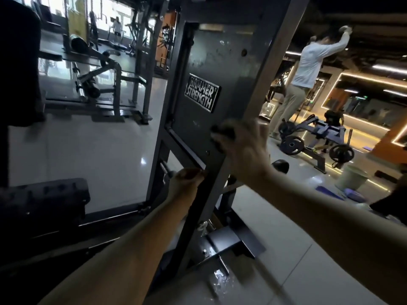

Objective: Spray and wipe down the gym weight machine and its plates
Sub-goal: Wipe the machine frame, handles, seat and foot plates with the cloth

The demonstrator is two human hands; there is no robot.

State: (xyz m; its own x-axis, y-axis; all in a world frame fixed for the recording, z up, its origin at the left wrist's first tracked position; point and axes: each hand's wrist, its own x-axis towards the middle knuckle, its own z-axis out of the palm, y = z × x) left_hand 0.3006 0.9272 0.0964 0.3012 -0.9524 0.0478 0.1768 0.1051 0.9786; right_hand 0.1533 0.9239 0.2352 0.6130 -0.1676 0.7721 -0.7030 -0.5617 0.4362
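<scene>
The dark grey weight machine frame (222, 62) fills the middle of the head view, tilted, with a "Hammer Strength" badge (202, 92) on its flat panel. My right hand (244, 148) presses a small dark cloth (221, 131) against the panel's right edge, just below the badge. Lower down, my left hand (187, 180) curls its fingers around the corner of the frame's lower crossbar (185, 148). No spray bottle is in view. The machine's base bracket (229, 241) stands on the floor below my arms.
A black padded seat (44, 199) is at lower left. The floor tiles near the base are wet (220, 278). A pale bucket (352, 177) and purple cloths (326, 190) lie at right. Beyond them are a plate-loaded machine (317, 137) and a person in white (308, 62).
</scene>
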